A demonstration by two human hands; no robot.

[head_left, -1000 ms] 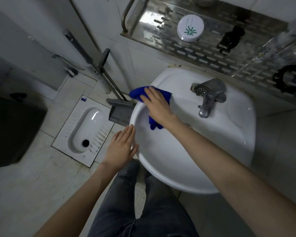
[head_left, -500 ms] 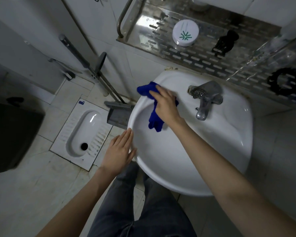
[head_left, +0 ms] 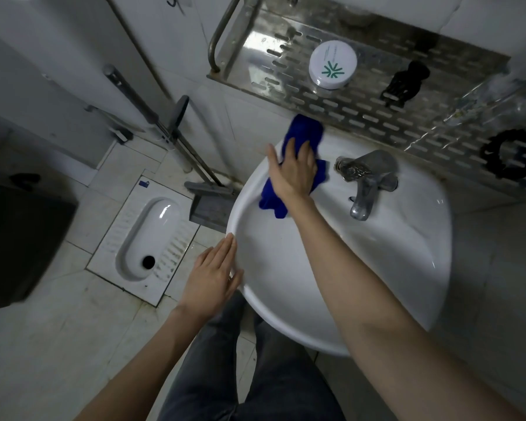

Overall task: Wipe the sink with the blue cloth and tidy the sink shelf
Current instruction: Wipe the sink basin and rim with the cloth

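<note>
A white round sink point(head_left: 407, 268) hangs from the wall, with a chrome tap point(head_left: 366, 180) at its back. My right hand point(head_left: 295, 171) presses the blue cloth point(head_left: 304, 132) flat on the sink's back left rim, left of the tap; part of the cloth drapes into the bowl. Resting flat on the sink's front left rim is my left hand point(head_left: 214, 278), fingers straight and holding nothing. Above the sink, the perforated steel shelf point(head_left: 286, 71) carries a white round jar point(head_left: 333, 64), a black hair clip point(head_left: 406, 82) and a black ring-shaped item point(head_left: 512, 153).
A squat toilet point(head_left: 149, 235) is set in the tiled floor at left. A grey dustpan point(head_left: 208, 202) and long handles point(head_left: 152, 117) lean against the wall between toilet and sink. A dark bin point(head_left: 16, 241) stands at far left. My legs are below the sink.
My right hand has slid the blue cloth along the sink's rim from the left side up toward the back, nearer the tap. My left hand stays on the front left rim.
</note>
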